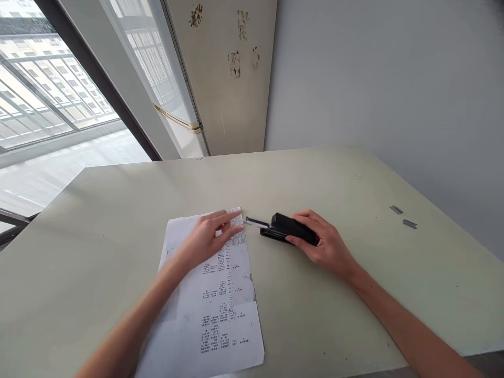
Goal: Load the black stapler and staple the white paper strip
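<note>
A black stapler (289, 229) lies on the table right of the papers, with a thin metal tray sticking out of its front end toward the left. My right hand (325, 244) is wrapped round its rear part, thumb on the near side. My left hand (210, 233) is over the top of the printed paper sheets (232, 315), fingers apart and pointing at the stapler's extended tray. A small gap separates its fingertips from the tray, and nothing shows between them. The palm hides part of the upper sheet.
Two small strips of staples (409, 224) lie on the right part of the pale table (118, 220). Behind the table stand a cabinet (228, 94) with worn patches and a grey wall. A window is at the left.
</note>
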A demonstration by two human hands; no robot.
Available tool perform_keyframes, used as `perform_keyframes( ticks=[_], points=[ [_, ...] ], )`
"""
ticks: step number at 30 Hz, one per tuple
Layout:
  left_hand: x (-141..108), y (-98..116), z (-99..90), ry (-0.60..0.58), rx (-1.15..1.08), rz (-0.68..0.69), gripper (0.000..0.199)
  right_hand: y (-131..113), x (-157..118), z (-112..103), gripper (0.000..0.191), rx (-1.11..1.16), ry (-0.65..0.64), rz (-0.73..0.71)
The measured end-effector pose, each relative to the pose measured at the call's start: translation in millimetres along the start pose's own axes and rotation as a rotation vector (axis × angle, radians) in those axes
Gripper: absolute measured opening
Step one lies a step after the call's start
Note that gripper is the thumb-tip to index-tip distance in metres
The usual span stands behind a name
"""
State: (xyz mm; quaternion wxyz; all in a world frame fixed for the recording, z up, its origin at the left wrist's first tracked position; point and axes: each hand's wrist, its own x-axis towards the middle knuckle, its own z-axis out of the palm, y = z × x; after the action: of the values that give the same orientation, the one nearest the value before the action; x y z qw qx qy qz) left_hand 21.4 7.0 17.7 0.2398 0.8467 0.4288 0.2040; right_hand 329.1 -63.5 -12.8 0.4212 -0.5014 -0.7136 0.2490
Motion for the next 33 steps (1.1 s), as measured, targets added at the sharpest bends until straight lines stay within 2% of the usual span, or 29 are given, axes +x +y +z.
perform_keyframes(
  ticks=[2,5,8,11,15,18,21,26,28,30,33],
  points=[
    [-16.5,-14.8,-22.2,-0.047,0.137,-0.039,0.067,-1.1,2.1,-5.3,0.022,0.019,0.068,0.055],
    [-49.9,-40.0,-45.3,-0.145,0.241,0.013,0.080,-5.5,5.6,-11.3,0.019,0.056,0.128,0.108],
    [-69.7,-51.9,-41.4,-0.122,0.305,0.082,0.076,-10.8,8.5,-12.3,0.019,0.093,0.141,0.125],
    [-53.4,-37.3,-9.2,-0.072,0.308,0.145,0.067,-15.5,11.0,-11.1,0.019,0.114,0.142,0.115],
    [15.0,9.3,50.9,-0.070,0.278,0.267,0.069,-23.3,11.8,-16.5,0.020,0.091,0.163,0.083],
    [65.0,41.5,85.4,-0.090,0.177,0.372,0.057,-30.6,8.2,-29.2,0.019,0.064,0.191,0.068],
    [91.7,60.8,102.5,-0.118,0.143,0.399,0.057,-35.4,0.5,-45.6,0.019,0.035,0.235,0.072],
    [102.3,75.0,109.9,-0.093,0.083,0.389,0.036,-32.6,-16.3,-71.2,0.025,-0.038,0.344,0.150],
    [108.0,83.5,118.3,-0.094,0.045,0.406,0.029,-29.7,-21.9,-80.4,0.028,-0.066,0.403,0.191],
    [118.6,97.4,134.8,-0.116,0.000,0.454,0.029,-28.0,-26.0,-89.3,0.031,-0.089,0.457,0.231],
    [142.0,129.6,170.8,-0.149,-0.064,0.539,0.028,-28.0,-29.2,-102.3,0.034,-0.120,0.512,0.276]
  ],
)
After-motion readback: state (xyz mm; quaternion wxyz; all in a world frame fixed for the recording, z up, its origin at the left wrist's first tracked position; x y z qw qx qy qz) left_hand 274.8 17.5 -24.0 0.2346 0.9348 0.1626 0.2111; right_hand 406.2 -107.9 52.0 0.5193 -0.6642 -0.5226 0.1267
